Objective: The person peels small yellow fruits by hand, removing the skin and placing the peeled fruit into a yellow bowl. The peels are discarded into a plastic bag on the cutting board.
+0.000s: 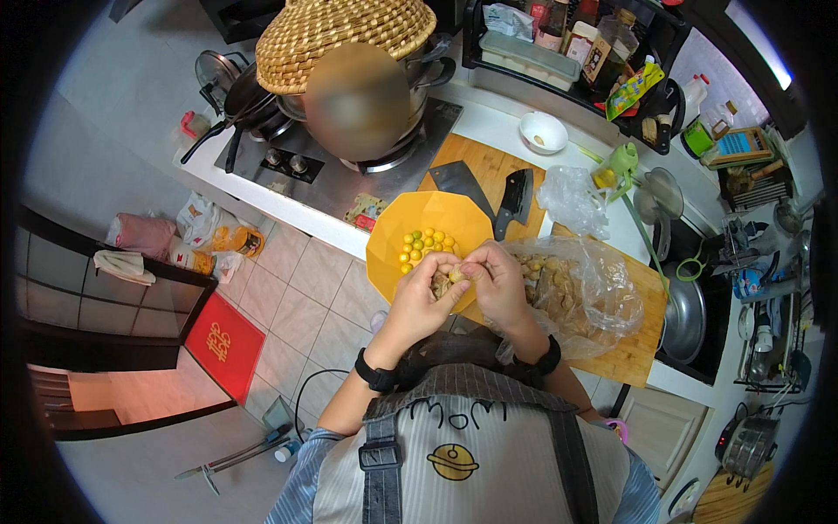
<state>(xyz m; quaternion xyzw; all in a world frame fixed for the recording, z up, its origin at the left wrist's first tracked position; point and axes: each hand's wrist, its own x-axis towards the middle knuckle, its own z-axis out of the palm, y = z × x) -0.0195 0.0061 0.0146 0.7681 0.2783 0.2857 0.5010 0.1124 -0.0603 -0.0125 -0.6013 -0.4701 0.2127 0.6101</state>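
My left hand (pixel 419 295) holds a physalis fruit (pixel 457 275) at its fingertips, with dry papery husks (pixel 440 285) gathered in the palm. The fingertips of my right hand (pixel 499 281) meet it and pinch at the same fruit's husk. Both hands are over the near side of a yellow faceted bowl (pixel 393 229). Inside it lie several husked yellow physalis berries (pixel 417 246), some of them greenish. To the right, a clear plastic bag (pixel 605 295) full of physalis in brown husks rests on a wooden cutting board (pixel 638 367).
Beyond the bowl lie a dark cleaver (pixel 514 200) and another broad blade (pixel 461 183) on a board. A gas stove (pixel 327 177) with a large pot and woven lid (pixel 347 33) stands at upper left. Behind are a white bowl (pixel 543 133) and a crumpled plastic bag (pixel 573 196); a sink (pixel 684 321) is right.
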